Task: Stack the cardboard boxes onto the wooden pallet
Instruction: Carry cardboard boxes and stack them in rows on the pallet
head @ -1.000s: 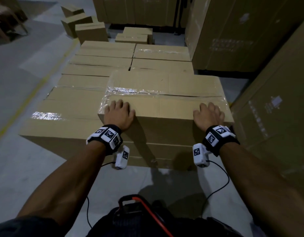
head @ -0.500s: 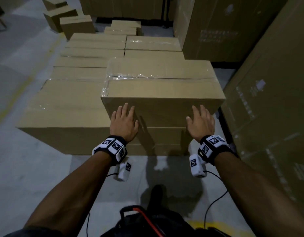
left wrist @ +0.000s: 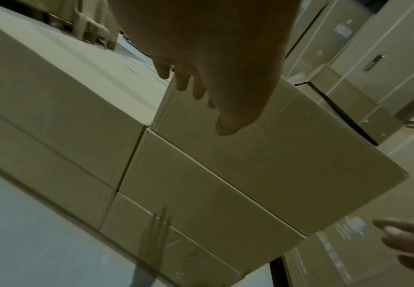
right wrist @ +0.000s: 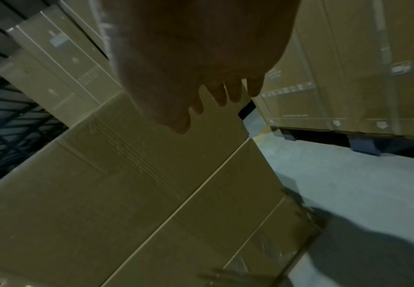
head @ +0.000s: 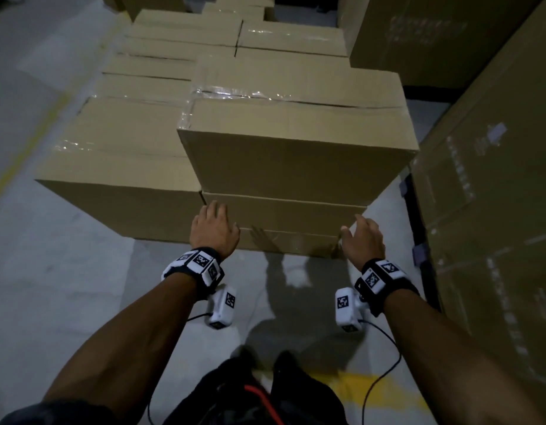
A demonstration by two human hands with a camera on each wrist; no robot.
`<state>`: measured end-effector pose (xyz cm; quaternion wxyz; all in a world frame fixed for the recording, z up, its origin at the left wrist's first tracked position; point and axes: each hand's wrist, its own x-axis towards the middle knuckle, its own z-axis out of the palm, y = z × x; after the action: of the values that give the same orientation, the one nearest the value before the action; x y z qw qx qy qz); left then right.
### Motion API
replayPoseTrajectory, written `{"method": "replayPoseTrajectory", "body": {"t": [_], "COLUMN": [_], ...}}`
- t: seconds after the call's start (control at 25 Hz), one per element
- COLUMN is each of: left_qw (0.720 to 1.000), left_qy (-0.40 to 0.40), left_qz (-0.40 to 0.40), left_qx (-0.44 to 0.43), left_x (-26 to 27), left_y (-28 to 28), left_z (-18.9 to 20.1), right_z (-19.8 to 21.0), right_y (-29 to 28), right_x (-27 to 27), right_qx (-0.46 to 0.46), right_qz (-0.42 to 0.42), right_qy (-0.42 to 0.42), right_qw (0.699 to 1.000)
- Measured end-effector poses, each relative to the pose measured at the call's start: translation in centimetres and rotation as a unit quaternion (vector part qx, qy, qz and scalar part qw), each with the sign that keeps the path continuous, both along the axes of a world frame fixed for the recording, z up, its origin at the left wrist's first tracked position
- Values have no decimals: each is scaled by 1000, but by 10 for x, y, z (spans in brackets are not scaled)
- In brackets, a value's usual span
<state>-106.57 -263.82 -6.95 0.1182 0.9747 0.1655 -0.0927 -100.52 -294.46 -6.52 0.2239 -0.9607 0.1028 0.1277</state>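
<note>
Since a second ago your hands are dropping off the top box, from its near top edge to below its front face. Your left hand and right hand are hanging apart, fingers loose, holding nothing, just in front of the lower boxes. You are, I judge, finishing this placement; next you are fetching another carton. Top box is sitting on the stack, plain matte corrugated cardboard, square-edged, glossy clear tape wrinkling along its seam. No wooden pallet is showing beneath.
</note>
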Motion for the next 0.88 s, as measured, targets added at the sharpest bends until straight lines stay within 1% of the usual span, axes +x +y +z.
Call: {"method": "replayPoseTrajectory", "body": {"t": [0.04, 0.12, 0.24, 0.32, 0.4, 0.48, 0.56, 0.64, 0.76, 0.84, 0.88], "left_qw": [1000, 998, 984, 968, 946, 920, 895, 870, 843, 830, 823], "left_qy": [-10, -18, -76, -128, -205, -285, -358, -425, -494, -518, -531], "left_qz": [18, 57, 133, 181, 208, 219, 222, 209, 186, 187, 185], "left_qx": [-5, -34, -88, -120, -142, -154, -147, -137, -104, -88, -87], "left_x": [3, 8, 21, 35, 51, 71, 92, 111, 134, 146, 150], "left_y": [1, 4, 13, 19, 28, 37, 47, 58, 73, 82, 85], "left_z": [-8, -24, -55, -76, -99, -122, -148, -170, -202, -220, -228], "right_z": [-7, -26, -62, -89, -117, -145, -174, -198, -221, -228, -231], "right_y": [0, 0, 4, 7, 7, 5, 2, 0, -5, -9, -11], "right_x": [7, 13, 30, 50, 71, 95, 115, 133, 151, 158, 159], "right_qx": [21, 68, 141, 181, 224, 242, 262, 285, 325, 344, 353], "right_qz": [-7, -53, -125, -181, -216, -248, -277, -279, -245, -230, -220], "right_qy": [-2, -17, -77, -129, -184, -244, -311, -365, -429, -449, -450], "right_qw": [1000, 996, 979, 958, 932, 906, 871, 841, 806, 792, 790]}}
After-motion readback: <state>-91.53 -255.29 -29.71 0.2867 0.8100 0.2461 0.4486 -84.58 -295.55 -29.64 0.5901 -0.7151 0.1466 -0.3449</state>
